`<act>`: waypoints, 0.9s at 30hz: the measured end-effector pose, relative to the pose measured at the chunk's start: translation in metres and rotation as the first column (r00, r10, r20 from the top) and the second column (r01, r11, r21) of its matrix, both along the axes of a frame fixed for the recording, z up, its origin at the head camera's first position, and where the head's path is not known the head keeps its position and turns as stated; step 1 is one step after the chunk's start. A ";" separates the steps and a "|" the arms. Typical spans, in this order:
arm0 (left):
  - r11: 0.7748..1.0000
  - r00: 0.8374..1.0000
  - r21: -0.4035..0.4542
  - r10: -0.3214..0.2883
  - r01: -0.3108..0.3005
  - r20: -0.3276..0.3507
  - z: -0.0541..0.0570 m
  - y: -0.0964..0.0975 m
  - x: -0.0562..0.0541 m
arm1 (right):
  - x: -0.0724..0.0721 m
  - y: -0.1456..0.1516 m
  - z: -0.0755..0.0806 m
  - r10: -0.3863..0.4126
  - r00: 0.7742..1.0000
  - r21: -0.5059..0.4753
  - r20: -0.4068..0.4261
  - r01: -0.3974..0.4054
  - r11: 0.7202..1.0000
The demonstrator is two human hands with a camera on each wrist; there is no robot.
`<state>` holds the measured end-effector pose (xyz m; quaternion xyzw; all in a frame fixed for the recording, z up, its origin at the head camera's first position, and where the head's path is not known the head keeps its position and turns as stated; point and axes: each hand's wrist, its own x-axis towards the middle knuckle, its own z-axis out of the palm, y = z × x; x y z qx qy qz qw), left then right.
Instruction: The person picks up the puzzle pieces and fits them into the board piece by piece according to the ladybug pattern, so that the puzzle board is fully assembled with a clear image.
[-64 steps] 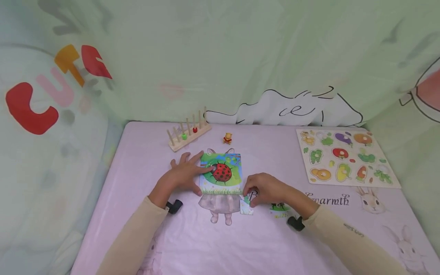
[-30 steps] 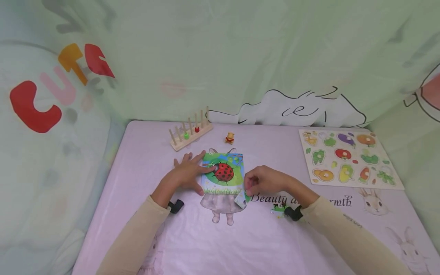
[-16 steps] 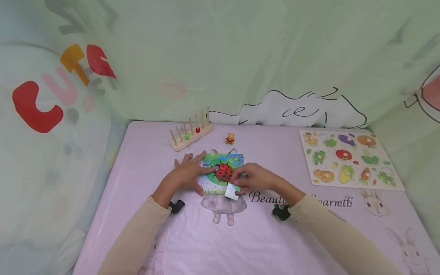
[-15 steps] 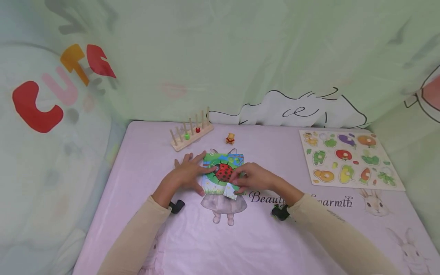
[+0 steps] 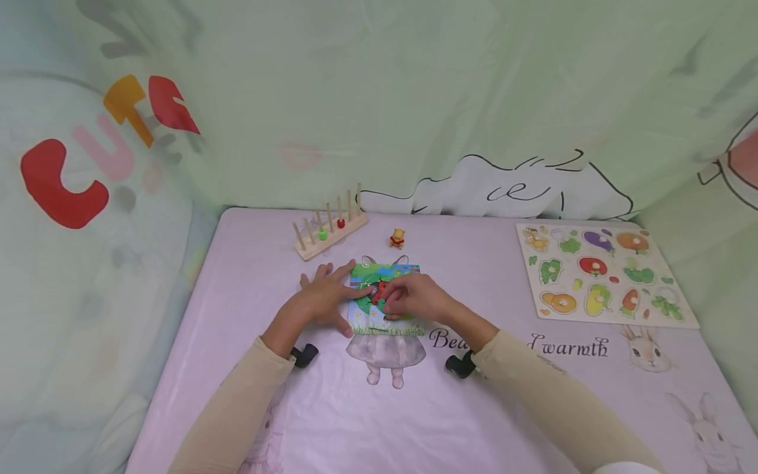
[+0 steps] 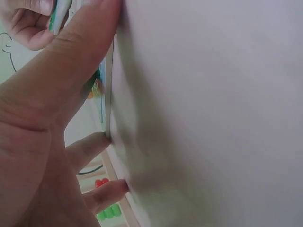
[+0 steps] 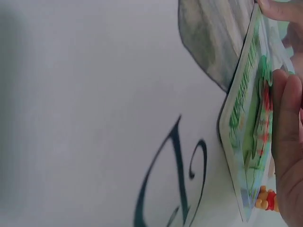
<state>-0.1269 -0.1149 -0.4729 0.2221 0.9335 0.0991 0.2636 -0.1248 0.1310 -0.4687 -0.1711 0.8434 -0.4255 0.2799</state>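
A small square ladybug jigsaw board (image 5: pixel 357 322) lies on the pink tabletop, in front of the person. My left hand (image 5: pixel 320 299) rests over its left edge with fingers spread, the index fingertip on the ladybug picture and the thumb at the near left corner. Above the board, my right hand (image 5: pixel 417 296) pinches a puzzle piece (image 6: pixel 60 16), seen nearly edge-on in the left wrist view. In the head view the fingers cover much of the piece and part of the ladybug. From the right wrist view, the board's edge (image 7: pixel 226 118) is raised slightly over the cloth.
Behind the left hand stands a wooden peg rack (image 5: pixel 331 240) with green and red beads. A little bear figurine (image 5: pixel 397 238) is beyond the board. At the far right lies a vegetable peg puzzle (image 5: pixel 604 276). Fabric walls (image 5: pixel 379 105) enclose the table.
My right hand lifted the piece from the table right of the board and carried it left over the board. Its forearm now covers where another loose piece lay. The left hand stays put.
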 end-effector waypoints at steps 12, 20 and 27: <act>1.000 1.000 0.007 0.009 -0.009 0.005 0.000 0.000 0.000 | -0.001 -0.019 -0.005 -0.031 0.997 0.002 -0.073 0.031 1.000; 1.000 1.000 0.018 0.009 -0.009 -0.003 0.000 -0.001 0.001 | 0.002 -0.027 -0.004 -0.056 0.990 0.079 -0.127 0.066 0.995; 1.000 1.000 0.014 0.015 -0.015 -0.003 0.000 -0.001 0.001 | 0.003 -0.033 -0.004 -0.101 0.984 0.087 -0.145 0.114 0.990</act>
